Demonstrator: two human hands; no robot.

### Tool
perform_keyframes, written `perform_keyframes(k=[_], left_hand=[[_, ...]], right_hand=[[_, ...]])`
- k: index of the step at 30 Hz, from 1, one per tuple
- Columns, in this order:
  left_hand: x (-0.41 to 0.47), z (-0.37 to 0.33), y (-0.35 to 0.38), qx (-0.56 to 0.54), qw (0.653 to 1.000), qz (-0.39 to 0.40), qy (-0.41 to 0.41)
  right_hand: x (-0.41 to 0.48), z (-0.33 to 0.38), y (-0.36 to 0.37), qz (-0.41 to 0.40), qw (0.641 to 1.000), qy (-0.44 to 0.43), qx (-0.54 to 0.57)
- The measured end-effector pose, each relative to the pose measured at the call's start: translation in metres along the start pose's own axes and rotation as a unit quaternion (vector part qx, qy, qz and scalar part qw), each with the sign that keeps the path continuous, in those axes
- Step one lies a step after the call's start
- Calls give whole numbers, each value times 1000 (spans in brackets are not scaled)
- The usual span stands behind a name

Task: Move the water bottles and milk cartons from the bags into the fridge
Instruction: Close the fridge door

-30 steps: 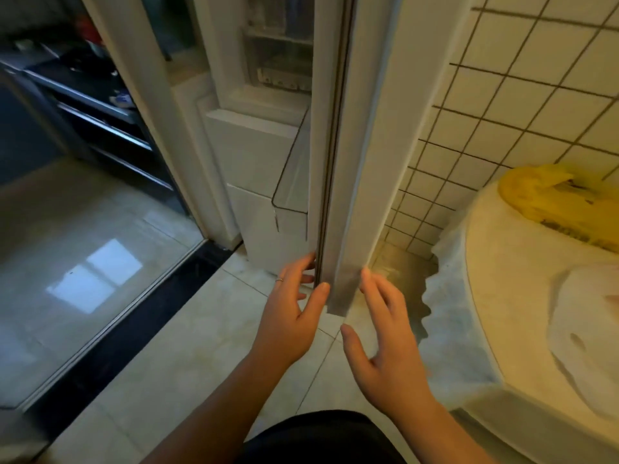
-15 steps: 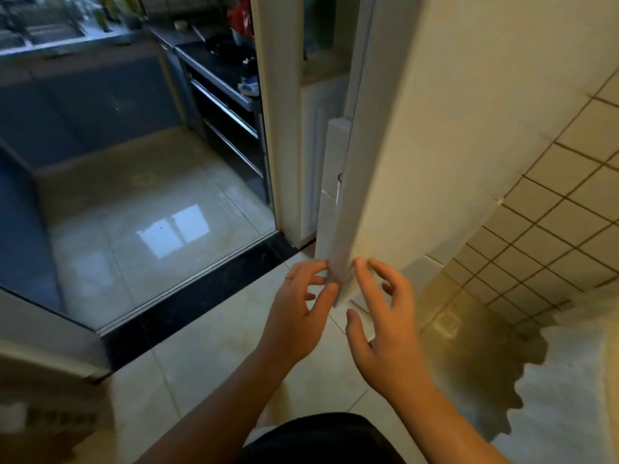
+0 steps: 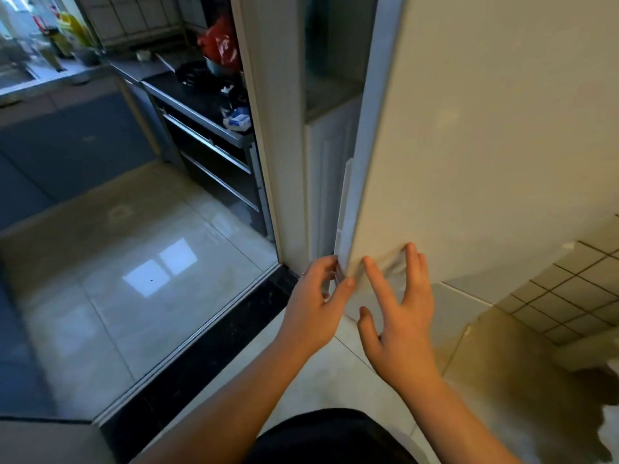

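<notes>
Grips: our left grip (image 3: pixel 318 303) pinched door (image 3: pixel 469 162) edge; right grip (image 3: pixel 402 326) lay flat, spread.
Risk: we feared swinging door nipping fingers (image 3: pixel 327 262).

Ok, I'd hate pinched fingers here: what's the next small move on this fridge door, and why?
Probably slip the left hand off the edge of the fridge door: its fingers curl into the narrow gap behind it, while the right hand lies spread on the door's face, placed to push it shut.

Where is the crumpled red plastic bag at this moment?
Head view, upper centre: the crumpled red plastic bag sits at the far end of the dark kitchen counter, just left of the white door frame.
</notes>
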State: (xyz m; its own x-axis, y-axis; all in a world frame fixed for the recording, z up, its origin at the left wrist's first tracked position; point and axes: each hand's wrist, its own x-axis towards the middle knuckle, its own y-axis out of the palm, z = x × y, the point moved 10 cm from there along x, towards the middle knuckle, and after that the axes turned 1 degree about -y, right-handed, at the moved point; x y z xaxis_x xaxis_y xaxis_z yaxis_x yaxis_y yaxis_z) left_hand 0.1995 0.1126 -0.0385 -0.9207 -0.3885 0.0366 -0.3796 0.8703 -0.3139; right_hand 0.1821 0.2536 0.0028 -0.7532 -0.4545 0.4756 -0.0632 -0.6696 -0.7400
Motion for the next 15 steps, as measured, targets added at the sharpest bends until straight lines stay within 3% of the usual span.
perform_keyframes(k=[6, 15], left_hand=[[74, 11, -16, 3, 1000, 13, -15], [188, 21, -16, -9, 999, 2, -34]], right_hand=[[62, -23, 9, -32, 997, 36, -67], [139, -65, 45, -7, 977, 90, -196]])
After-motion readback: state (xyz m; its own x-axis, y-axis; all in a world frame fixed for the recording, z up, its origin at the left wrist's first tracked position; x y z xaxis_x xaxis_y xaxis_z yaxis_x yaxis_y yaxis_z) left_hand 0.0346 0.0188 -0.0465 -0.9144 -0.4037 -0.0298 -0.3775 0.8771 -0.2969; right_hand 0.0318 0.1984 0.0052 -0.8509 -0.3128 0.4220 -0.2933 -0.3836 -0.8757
